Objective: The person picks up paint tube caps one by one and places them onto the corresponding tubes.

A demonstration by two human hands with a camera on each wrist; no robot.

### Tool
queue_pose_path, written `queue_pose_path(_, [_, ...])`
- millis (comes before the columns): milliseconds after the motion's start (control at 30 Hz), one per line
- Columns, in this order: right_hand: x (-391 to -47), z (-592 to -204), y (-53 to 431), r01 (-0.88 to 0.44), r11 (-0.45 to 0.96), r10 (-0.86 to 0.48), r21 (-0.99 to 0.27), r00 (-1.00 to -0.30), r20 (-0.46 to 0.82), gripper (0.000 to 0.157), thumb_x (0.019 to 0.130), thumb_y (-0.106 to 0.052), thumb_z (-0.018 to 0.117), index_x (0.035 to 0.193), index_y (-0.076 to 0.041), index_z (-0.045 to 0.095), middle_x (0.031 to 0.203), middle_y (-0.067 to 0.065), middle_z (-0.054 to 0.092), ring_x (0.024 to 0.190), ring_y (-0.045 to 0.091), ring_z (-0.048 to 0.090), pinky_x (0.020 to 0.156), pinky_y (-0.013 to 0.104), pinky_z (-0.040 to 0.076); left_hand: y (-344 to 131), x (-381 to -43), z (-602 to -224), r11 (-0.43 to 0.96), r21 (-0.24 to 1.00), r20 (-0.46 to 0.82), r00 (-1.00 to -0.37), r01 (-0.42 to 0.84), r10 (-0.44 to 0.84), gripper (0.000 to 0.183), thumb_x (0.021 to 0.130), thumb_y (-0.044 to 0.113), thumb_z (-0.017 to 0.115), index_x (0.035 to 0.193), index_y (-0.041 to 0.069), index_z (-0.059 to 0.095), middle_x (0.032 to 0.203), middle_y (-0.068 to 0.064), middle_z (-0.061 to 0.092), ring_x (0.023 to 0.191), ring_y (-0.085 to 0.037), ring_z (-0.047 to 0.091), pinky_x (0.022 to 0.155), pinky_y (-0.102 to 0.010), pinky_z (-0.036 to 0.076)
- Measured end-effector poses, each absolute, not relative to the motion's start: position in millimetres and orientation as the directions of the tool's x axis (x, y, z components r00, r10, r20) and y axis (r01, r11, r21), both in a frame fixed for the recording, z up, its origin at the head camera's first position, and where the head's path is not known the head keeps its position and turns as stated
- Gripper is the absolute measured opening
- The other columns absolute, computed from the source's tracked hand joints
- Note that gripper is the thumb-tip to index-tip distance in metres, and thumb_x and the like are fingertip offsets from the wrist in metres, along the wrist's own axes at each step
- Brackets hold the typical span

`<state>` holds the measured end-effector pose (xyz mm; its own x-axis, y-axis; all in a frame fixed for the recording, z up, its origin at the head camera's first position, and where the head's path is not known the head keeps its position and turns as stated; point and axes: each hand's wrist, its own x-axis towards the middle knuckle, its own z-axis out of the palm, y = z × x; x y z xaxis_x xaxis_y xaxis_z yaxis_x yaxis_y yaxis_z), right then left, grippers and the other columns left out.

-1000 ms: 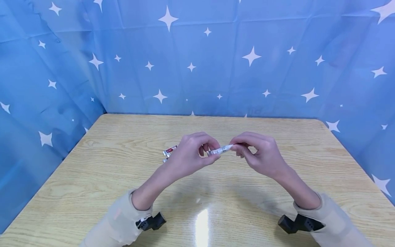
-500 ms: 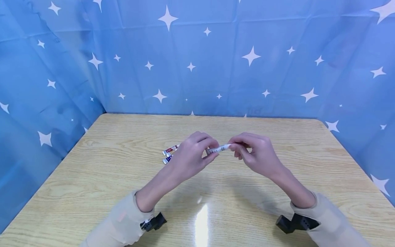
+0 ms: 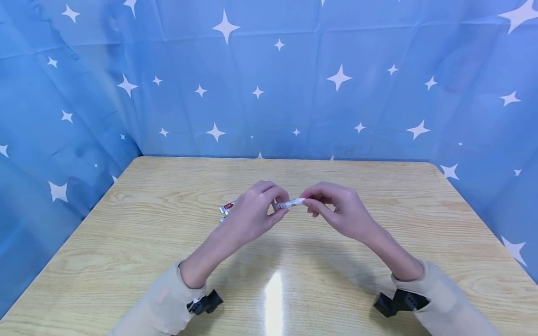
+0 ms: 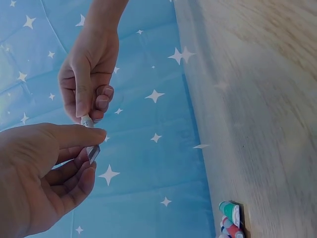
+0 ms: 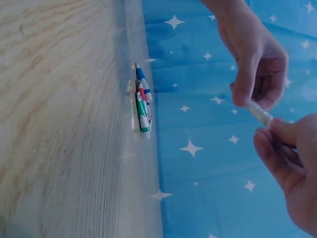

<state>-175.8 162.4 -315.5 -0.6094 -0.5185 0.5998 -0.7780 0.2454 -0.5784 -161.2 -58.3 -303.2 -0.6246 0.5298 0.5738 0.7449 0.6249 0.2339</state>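
A small white paint tube [image 3: 290, 204] with faint print is held between both hands above the table. My left hand [image 3: 255, 208] pinches its flat crimped end between thumb and fingers; that end shows as a silvery edge in the left wrist view. At the other end, the thumb and forefinger of my right hand [image 3: 345, 213] pinch the white cap [image 4: 86, 120]. Behind the left hand lie several more tubes, among them a red-labelled tube [image 3: 229, 206], partly hidden in the head view. The right wrist view shows a green tube [image 5: 142, 114] and a blue tube [image 5: 141, 75] there.
The wood-grain table [image 3: 168, 261] stretches out beneath both hands. Behind it and at its sides hangs a blue cloth [image 3: 294, 93] with white stars. A black wrist camera [image 3: 206, 302] sits at the left cuff, another black camera [image 3: 401, 302] at the right.
Both hands have drifted a little to the left with the tube, keeping their pinch at its two ends. The left hand covers more of the lying tubes than half a second ago.
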Motion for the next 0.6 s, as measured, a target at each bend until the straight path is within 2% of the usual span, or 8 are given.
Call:
queue_pose_path(367, [-176.0,-314.9,165.2,-0.763,0.202,-0.542,-0.614,-0.609,0.579,0.017,0.084,0.000,0.062,0.101,-0.004,0.062,0.080,0.001,0.060,0.063,0.013,0.058,0.055,0.027,0.052,-69.5,-164.4,-308.8,0.611,0.312,0.555,-0.662,0.727,0.504,0.014,0.077,0.014,0.073,0.088,0.011,0.065,0.085,0.005,0.059,0.075,-0.006,0.055,0.063,-0.015,0.046])
queue_pose_path(600, [-174.5,-312.3,172.3,-0.745,0.269,-0.524,-0.610,-0.645,0.557,0.019,0.086,-0.002,0.061,0.101,-0.013,0.063,0.082,-0.002,0.061,0.062,0.013,0.059,0.055,0.027,0.051,-84.4,-170.8,-315.5,0.646,0.390,0.495,-0.740,0.657,0.454,0.013,0.077,0.016,0.073,0.088,0.013,0.066,0.082,0.007,0.059,0.070,-0.006,0.054,0.058,-0.018,0.044])
